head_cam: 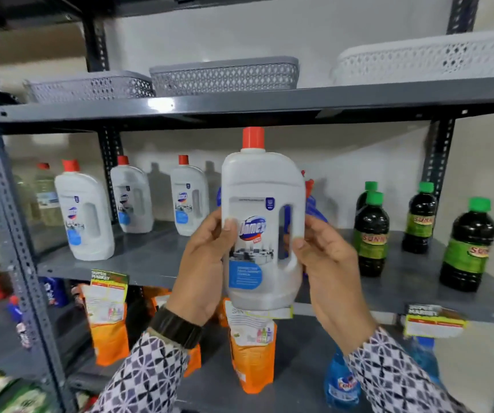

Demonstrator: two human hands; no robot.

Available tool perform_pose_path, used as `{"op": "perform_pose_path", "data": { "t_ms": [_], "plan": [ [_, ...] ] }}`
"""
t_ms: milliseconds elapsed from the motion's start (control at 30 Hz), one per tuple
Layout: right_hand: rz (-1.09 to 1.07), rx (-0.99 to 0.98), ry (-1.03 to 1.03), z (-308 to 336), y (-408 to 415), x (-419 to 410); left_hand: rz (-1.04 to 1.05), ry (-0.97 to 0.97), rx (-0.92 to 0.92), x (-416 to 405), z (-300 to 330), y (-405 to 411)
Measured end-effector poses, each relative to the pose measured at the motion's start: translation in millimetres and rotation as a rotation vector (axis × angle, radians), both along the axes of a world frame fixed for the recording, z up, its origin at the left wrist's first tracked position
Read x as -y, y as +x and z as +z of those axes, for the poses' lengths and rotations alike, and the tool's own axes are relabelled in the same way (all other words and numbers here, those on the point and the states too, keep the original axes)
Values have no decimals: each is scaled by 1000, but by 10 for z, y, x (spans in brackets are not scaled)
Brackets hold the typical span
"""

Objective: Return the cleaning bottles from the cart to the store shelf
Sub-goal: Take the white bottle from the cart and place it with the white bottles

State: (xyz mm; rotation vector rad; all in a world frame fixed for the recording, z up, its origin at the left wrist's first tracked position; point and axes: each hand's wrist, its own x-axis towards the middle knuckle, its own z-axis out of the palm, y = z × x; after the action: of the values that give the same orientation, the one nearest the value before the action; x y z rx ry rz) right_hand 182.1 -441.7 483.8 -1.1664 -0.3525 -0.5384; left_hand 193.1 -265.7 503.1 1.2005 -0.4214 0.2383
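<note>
Head view. I hold a white Domex bottle (pixel 262 228) upright between both hands, in front of the middle shelf (pixel 150 260), its red cap (pixel 253 138) just under the shelf board above. My left hand (pixel 207 263) presses its left side, thumb on the label; my right hand (pixel 326 263) clasps its right side at the handle opening, thumb on the front. To the left of my grip, three matching white bottles (pixel 83 216) stand on the shelf; to the right stand dark green-capped bottles (pixel 370 234). Below my grip are orange pouches (pixel 253 353). Above it sit grey baskets (pixel 224 76).
</note>
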Motion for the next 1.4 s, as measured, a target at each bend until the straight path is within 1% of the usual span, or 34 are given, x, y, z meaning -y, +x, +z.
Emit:
{"op": "perform_pose_path", "data": {
  "t_ms": [100,200,367,533,667,733,800,867,967,1133,1400],
  "plan": [
    [-55,-19,-166,-5,391,-481,70,47,35,-525,47,296],
    [-102,-38,-276,-43,846,-1038,147,103,57,-1076,5,693],
    [-110,-82,-390,-91,1493,-1902,228,103,-11,-1915,-153,1406],
    [-143,-97,-443,-158,1882,-2402,224,65,-59,-2416,-290,1873],
    [-157,-92,-441,-273,1895,-2514,160,109,-32,-2623,-448,1949],
    [-116,-86,-463,-350,1889,-2469,132,276,7,-2729,-480,1894],
    [-42,-115,-566,-457,1913,-2432,99,480,21,-2861,-556,1870],
    [-28,-167,-683,-524,1983,-2408,88,581,-30,-2959,-621,1926],
    [-56,-197,-761,-534,2103,-2403,83,630,-63,-2948,-615,2022],
    [-102,-222,-729,-548,2208,-2294,65,646,-38,-2733,-610,2155],
    [-143,-223,-771,-628,2113,-2227,-3,645,-50,-2807,-690,2230]
  ]
}}
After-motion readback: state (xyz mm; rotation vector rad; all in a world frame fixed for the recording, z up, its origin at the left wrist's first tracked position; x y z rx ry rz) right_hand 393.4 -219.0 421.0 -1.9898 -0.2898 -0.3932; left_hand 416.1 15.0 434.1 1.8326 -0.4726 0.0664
